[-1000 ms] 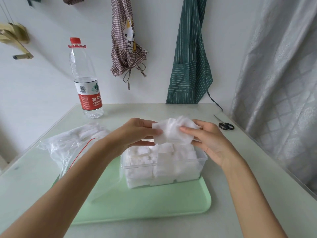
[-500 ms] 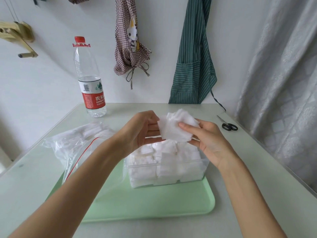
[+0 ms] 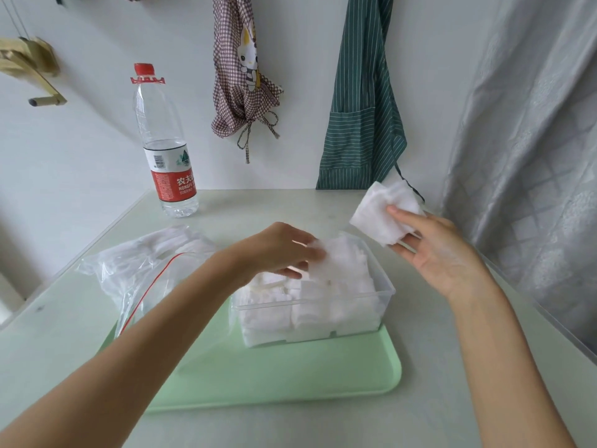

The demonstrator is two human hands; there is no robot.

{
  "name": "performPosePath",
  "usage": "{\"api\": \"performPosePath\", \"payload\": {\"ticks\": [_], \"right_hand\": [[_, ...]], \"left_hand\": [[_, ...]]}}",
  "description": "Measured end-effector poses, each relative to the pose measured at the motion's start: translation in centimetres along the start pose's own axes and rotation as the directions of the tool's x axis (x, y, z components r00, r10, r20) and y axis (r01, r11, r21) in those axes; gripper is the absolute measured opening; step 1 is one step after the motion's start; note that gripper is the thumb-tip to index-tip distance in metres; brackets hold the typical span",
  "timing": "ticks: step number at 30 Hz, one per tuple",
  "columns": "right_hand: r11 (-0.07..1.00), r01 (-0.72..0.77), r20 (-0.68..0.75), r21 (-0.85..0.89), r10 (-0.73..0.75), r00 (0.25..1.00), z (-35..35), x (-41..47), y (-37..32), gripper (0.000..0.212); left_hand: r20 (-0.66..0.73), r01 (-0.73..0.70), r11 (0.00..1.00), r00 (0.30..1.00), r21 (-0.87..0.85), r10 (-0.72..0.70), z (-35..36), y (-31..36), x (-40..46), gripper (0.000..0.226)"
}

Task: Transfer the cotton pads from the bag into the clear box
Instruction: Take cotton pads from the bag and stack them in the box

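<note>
At the far left of the pale worktop stands a water bottle with a red cap and red label, upright near the wall. Nearer, the clear zip bag with a red seal line lies on its side, its near end resting over the left edge of the green tray; white cotton pads show inside its far end. The left hand reaches over the clear box, its grip curled round a blurred clump of pads at the top of the box. The box stands on the far part of the tray and is filled with stacked white pads. To the right, above the worktop and apart from the box, the right hand pinches a small stack of pads between thumb and fingers. On the wall behind hang a checked cloth and a green striped apron; a grey curtain hangs at the right.
</note>
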State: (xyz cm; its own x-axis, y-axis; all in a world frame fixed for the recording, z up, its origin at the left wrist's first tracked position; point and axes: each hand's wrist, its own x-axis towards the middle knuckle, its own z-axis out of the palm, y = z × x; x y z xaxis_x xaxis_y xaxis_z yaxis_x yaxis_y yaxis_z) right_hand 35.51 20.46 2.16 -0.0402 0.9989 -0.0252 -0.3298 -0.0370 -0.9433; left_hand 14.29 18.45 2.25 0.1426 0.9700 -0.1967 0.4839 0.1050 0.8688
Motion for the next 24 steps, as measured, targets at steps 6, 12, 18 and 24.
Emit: {"api": "performPosePath", "payload": {"ticks": [6, 12, 18, 24], "right_hand": [[0.997, -0.008, 0.074, -0.074, 0.013, 0.997, -0.2, 0.1, 0.4, 0.009], [0.987, 0.012, 0.092, -0.158, 0.003, 0.996, 0.0, 0.2, 0.8, 0.009], [0.982, -0.017, 0.107, -0.187, 0.038, 0.994, 0.0, 0.2, 1.1, 0.010], [0.983, -0.038, 0.111, -0.180, 0.058, 0.992, 0.3, 0.1, 1.1, 0.008]], "left_hand": [[0.087, 0.057, 0.882, 0.990, 0.468, -0.110, 1.5, -1.1, 1.1, 0.025], [-0.105, 0.047, 0.597, 0.993, 0.801, 0.062, 1.2, -1.1, 0.7, 0.025], [0.022, -0.172, 0.503, 0.957, 0.847, 0.290, 0.6, -0.5, 0.1, 0.032], [0.210, -0.317, 0.375, 0.930, 0.871, 0.300, 0.4, -0.3, 0.0, 0.015]]}}
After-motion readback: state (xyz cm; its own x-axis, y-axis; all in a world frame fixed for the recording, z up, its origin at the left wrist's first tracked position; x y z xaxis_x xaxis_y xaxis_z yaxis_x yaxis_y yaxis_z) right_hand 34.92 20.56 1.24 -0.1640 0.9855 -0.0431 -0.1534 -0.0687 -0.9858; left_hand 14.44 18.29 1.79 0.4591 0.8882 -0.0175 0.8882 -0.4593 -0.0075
